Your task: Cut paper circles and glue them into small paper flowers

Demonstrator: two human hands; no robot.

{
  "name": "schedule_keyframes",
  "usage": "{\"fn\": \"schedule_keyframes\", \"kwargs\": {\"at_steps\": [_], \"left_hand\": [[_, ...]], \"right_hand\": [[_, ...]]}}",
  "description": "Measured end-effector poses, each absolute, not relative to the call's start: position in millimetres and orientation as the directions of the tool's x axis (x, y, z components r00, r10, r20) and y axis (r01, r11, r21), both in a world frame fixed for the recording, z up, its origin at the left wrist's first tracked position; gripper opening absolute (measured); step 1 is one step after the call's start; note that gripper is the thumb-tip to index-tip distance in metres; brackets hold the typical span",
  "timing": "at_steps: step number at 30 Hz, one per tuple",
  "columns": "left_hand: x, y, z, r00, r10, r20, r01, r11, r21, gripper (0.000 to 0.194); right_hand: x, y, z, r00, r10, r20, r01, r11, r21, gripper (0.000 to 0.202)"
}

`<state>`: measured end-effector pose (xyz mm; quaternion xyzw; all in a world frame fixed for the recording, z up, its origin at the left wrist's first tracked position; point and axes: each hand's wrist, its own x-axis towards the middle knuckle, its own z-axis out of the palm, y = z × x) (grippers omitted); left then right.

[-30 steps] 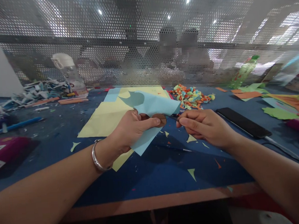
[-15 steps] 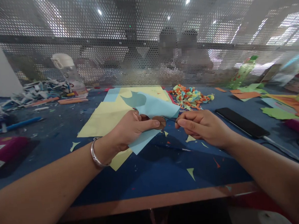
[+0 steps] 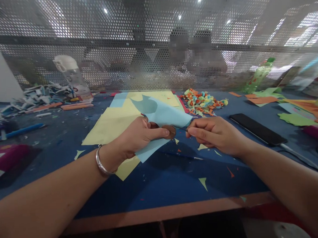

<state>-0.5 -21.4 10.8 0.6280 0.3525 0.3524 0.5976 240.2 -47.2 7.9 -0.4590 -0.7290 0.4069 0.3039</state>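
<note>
My left hand pinches a light blue paper together with a round brown disc, thumb on top. The paper bends upward behind the disc and has a curved cut-out edge at its upper left. To the right, my right hand is closed on a thin dark tool whose tip points at the disc; what kind of tool it is cannot be made out. Yellow paper sheets lie on the blue table under and behind my left hand.
A pile of colourful paper scraps lies behind my right hand, a black phone with a cable to its right. Left are a clear bottle, a purple case and a blue pen. A perforated screen stands behind.
The blue paper has tilted and curled slightly more, its upper part shifting a little right. The disc has turned slightly. Both hands keep nearly the same place and hold.
</note>
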Motion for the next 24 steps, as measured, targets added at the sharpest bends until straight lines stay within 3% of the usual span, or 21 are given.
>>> {"fn": "schedule_keyframes", "kwargs": {"at_steps": [5,10,14,19,24], "left_hand": [[-1,-19,10,0.474,0.880,0.017,0.049,-0.046,0.998,0.004],[-2,-16,6,0.345,0.937,-0.061,0.072,0.038,0.997,0.025],[0,-18,4,0.422,0.907,0.005,0.038,-0.023,0.999,0.023],[5,-25,3,0.492,0.866,0.092,0.000,-0.106,0.994,0.016],[4,-24,-2,0.485,0.868,0.109,0.047,-0.151,0.987,0.027]], "right_hand": [[241,-48,10,-0.385,0.923,0.028,0.412,0.198,-0.890,0.042],[239,-51,14,-0.337,0.940,0.051,0.365,0.180,-0.913,0.040],[232,-53,16,-0.300,0.946,0.121,0.335,0.223,-0.915,0.036],[224,-50,9,-0.274,0.937,0.216,0.416,0.318,-0.852,0.027],[222,-48,2,-0.240,0.931,0.276,0.435,0.357,-0.826,0.030]]}}
